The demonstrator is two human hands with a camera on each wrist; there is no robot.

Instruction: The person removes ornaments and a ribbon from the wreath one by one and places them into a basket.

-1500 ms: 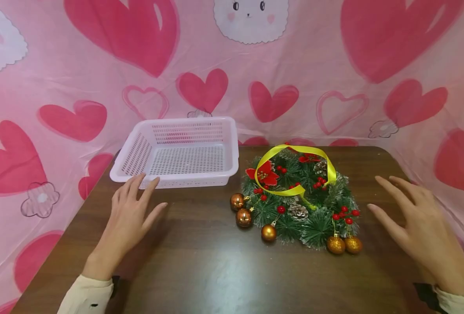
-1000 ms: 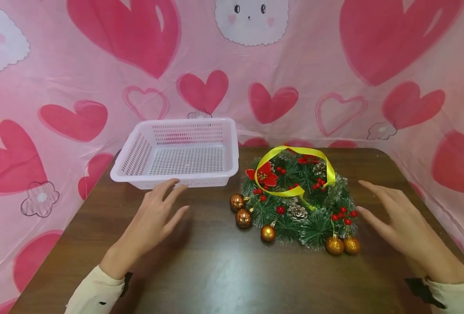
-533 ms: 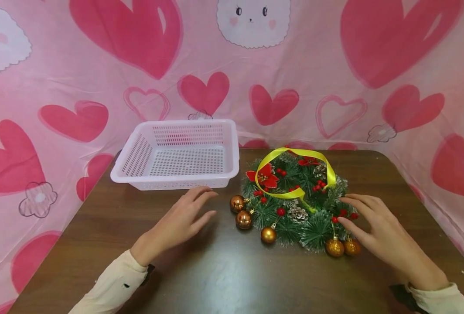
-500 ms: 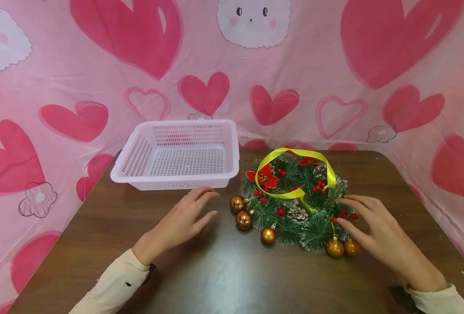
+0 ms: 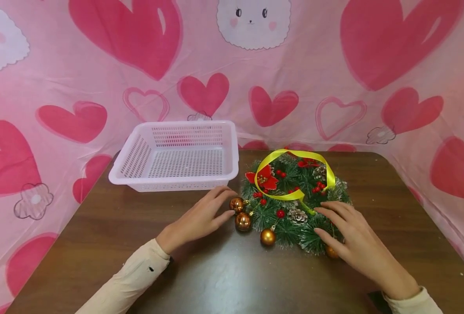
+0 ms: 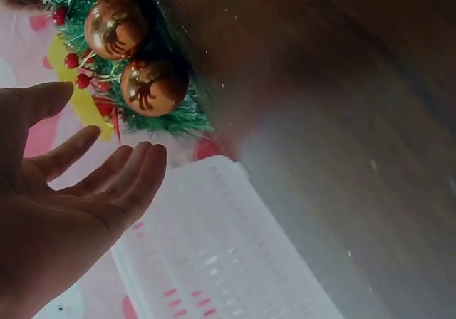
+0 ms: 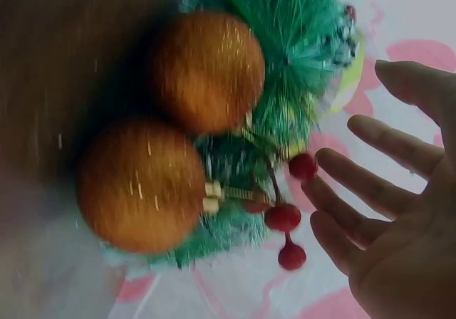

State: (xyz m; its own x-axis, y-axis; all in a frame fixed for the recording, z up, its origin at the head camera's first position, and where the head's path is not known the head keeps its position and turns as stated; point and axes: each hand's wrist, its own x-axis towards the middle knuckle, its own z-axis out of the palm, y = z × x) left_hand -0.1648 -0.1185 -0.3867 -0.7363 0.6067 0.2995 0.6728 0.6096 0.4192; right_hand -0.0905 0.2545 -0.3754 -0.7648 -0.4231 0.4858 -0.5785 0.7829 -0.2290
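Note:
A green Christmas wreath (image 5: 264,218) lies on the table's right half, dressed with red berries, poinsettias (image 5: 266,178), pinecones (image 5: 297,216) and gold-brown baubles (image 5: 268,237). A loop of yellow ribbon (image 5: 295,154) stands over its top. My left hand (image 5: 200,218) is at the wreath's left side, fingers loosely bent, fingertips right at two shiny copper baubles (image 6: 153,86). My right hand (image 5: 351,231) reaches over the wreath's right side with fingers spread; in the right wrist view it is beside red berries (image 7: 283,218) and two glittery gold baubles (image 7: 142,185). Neither hand holds anything.
A white perforated plastic basket (image 5: 173,179) stands at the table's back left, close behind my left hand. The dark wooden table (image 5: 224,279) ends against a pink heart-patterned cloth (image 5: 271,65) at the back and sides.
Both hands have moved inward: the left rightward from in front of the basket to the copper baubles, the right leftward over the wreath's right side. Wreath and basket stay put.

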